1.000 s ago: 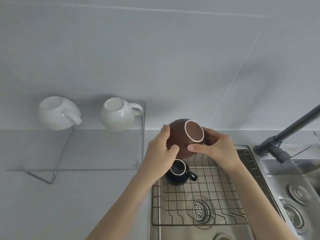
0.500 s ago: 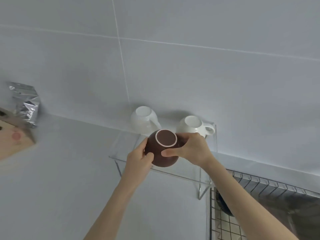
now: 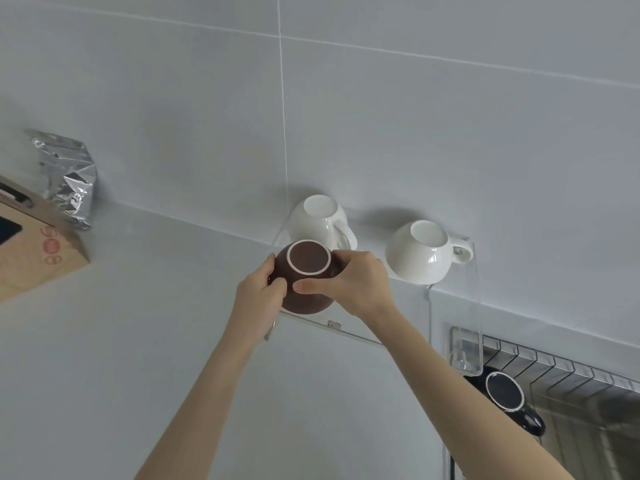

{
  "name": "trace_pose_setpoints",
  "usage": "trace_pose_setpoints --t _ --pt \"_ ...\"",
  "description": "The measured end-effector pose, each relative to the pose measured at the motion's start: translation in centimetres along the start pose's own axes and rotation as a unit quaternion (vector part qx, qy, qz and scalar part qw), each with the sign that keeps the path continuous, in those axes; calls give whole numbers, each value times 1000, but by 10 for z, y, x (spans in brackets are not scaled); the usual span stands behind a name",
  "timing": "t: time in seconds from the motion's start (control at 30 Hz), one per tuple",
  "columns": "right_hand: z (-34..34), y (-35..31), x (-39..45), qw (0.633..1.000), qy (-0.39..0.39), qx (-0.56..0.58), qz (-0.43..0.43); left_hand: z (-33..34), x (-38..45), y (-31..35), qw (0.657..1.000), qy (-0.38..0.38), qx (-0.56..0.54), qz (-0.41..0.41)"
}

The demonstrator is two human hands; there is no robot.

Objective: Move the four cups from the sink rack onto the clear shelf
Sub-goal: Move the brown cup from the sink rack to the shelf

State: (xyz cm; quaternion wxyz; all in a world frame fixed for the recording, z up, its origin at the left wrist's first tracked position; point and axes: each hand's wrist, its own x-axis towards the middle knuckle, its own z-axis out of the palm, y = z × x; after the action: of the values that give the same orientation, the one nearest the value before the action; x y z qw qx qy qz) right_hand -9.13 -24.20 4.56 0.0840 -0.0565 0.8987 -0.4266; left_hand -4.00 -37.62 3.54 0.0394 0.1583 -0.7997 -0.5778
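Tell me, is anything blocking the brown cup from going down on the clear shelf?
Nothing visible blocks it. Both hands, left hand and right hand, hold the brown cup upside down over the shelf front, with the two white cups behind it.

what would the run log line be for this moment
stage: placing third cup | both hands grip brown cup upside down over clear shelf | white cups shelved | black cup in rack

Matt brown ceramic cup (image 3: 304, 292), glossy white cups (image 3: 420, 254), clear acrylic shelf (image 3: 472, 306), crinkled foil bag (image 3: 69, 178)
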Motion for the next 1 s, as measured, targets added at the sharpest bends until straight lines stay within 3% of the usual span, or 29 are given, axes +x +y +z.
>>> trace_pose_setpoints --t 0.23,0.53,0.6,0.73,0.87,1.0 --pt "4 -7 -1 1000 3 -22 1 2 -9 -6 997 42 -25 55" --pt "8 -13 -7 999 9 -52 8 4 -8 -4 997 44 -1 69" --pt "6 -13 -8 998 -19 -59 2 5 -9 -1 997 43 -2 63" --pt "-33 -1 -12 993 -94 76 -1 9 -21 18 995 76 15 68" --pt "-104 44 -28 979 18 204 27 35 -48 51 988 53 1 144" --pt "-161 109 -62 956 131 252 76 95 -75 73 982 -105 -32 154"
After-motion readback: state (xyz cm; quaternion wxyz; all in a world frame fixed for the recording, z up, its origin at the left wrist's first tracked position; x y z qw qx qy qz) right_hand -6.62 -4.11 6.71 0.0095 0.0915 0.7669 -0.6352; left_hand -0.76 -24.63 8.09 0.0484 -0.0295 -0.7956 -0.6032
